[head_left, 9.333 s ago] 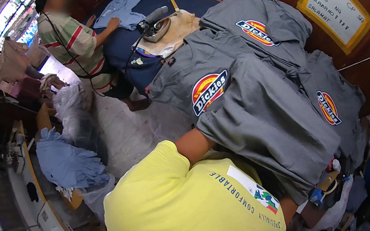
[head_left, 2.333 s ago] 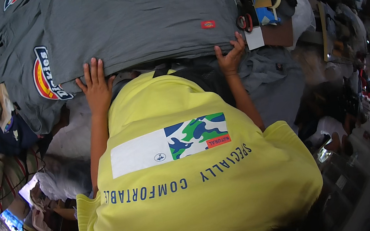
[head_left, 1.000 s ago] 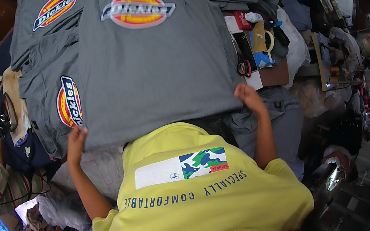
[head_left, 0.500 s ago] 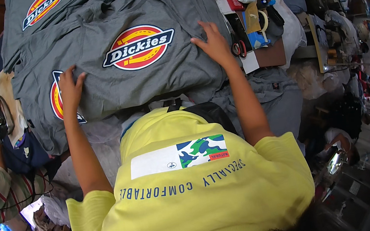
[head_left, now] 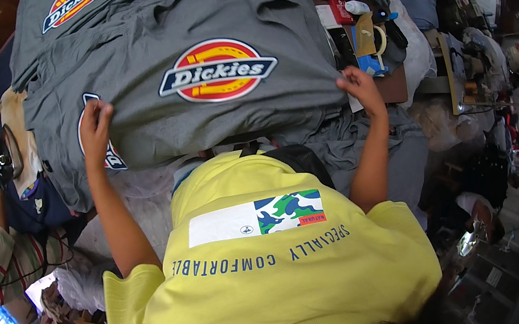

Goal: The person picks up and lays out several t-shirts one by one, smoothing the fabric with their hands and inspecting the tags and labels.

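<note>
A grey T-shirt (head_left: 199, 124) with a big red, yellow and navy logo lies spread in front of me, its dark neck label at the far edge. My right hand (head_left: 363, 88) pinches the shirt's right edge and draws the cloth into a taut fold. At the left side, my left hand (head_left: 95, 128) has its fingers closed on the cloth, partly covering a second logo of the same kind. Just what layer the left fingertips hold is hard to see.
More grey shirts (head_left: 166, 3) lie beyond. To the right are a roll of tape (head_left: 380, 40), a white bottle (head_left: 356, 7) and a red box (head_left: 339, 10). On the left stands an iron (head_left: 4, 155), near a person in a striped shirt (head_left: 8, 266).
My right hand has come down and outward from the shirt's top right, closing on its edge. My left fingers have drawn together. The shirt is flatter, its logo shifted right.
</note>
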Demonstrator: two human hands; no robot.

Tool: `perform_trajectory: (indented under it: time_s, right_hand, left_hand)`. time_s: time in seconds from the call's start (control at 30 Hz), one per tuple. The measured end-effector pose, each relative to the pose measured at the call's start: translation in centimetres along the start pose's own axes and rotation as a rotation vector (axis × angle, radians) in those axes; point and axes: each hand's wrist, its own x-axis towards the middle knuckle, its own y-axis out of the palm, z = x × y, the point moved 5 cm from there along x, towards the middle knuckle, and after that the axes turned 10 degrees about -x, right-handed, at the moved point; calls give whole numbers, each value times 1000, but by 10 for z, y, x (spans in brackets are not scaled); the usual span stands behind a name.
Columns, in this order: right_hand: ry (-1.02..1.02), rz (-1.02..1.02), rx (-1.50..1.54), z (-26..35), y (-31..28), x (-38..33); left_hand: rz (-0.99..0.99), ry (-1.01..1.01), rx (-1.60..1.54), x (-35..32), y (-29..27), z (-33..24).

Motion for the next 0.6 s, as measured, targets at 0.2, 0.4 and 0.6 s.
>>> perform_trajectory:
  time_s: [0.2,0.4,0.6]
  right_hand:
    - [291,269,3,-33,13,-48]
    - [173,-1,348,31,83,52]
    - [138,115,401,32,122,90]
  left_hand:
    - [397,-577,145,-44,-11,13]
    - [78,-270,270,34,51,48]
    - [177,-408,-492,45,99,19]
